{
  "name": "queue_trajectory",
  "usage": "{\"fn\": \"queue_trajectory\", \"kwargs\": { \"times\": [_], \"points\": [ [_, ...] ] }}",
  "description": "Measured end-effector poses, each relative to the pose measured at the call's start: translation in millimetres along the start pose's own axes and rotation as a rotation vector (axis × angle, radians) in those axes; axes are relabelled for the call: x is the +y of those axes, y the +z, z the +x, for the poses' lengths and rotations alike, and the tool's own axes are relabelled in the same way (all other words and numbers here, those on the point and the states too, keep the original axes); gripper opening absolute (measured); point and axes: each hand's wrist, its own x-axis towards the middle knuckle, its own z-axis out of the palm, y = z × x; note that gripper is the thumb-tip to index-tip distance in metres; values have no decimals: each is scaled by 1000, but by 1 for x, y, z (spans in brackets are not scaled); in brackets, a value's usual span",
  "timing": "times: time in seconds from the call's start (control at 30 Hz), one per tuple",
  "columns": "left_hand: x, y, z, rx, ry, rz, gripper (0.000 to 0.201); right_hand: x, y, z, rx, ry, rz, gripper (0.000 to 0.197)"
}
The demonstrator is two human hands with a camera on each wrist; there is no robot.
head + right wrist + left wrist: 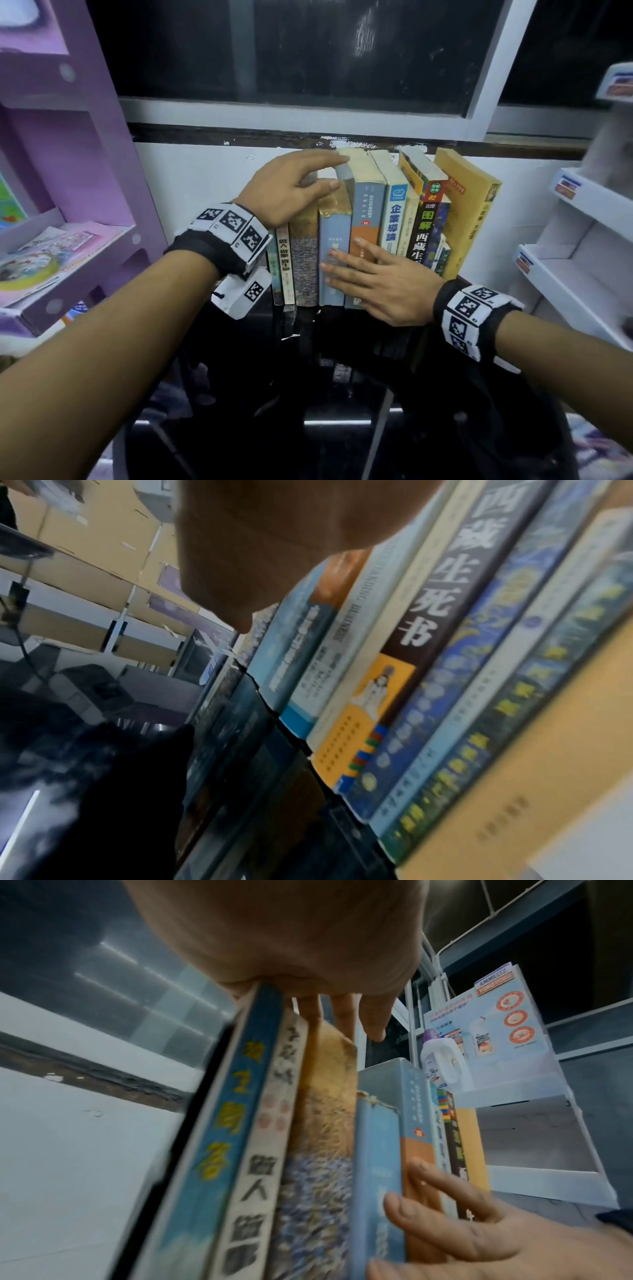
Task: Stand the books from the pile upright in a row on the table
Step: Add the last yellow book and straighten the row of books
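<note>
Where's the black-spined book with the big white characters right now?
In the head view, the black-spined book stands upright right of centre in the row, between a thin cream book and a blue patterned book, just above the right hand.

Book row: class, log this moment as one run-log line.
books: upright row on table | left hand: on tops | right hand: flat against spines | pile: not visible

A purple display stand (102,144) with printed packs stands at the left, a white shelf rack (579,246) at the right, a dark window (308,51) behind.
</note>
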Motion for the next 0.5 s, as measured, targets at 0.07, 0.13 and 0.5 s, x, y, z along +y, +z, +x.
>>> {"fn": "queue_trajectory", "kwargs": {
  "times": [0.07,0.13,0.5],
  "points": [
    [5,4,10,-66,14,81,54,3,3,-3,5,7,-9,63],
    [11,8,18,-139,34,125,59,5,6,-5,13,9,-9,62],
    [18,15,31,-285,9,111,52,16,25,-6,93,-28,-42,61]
  ]
}}
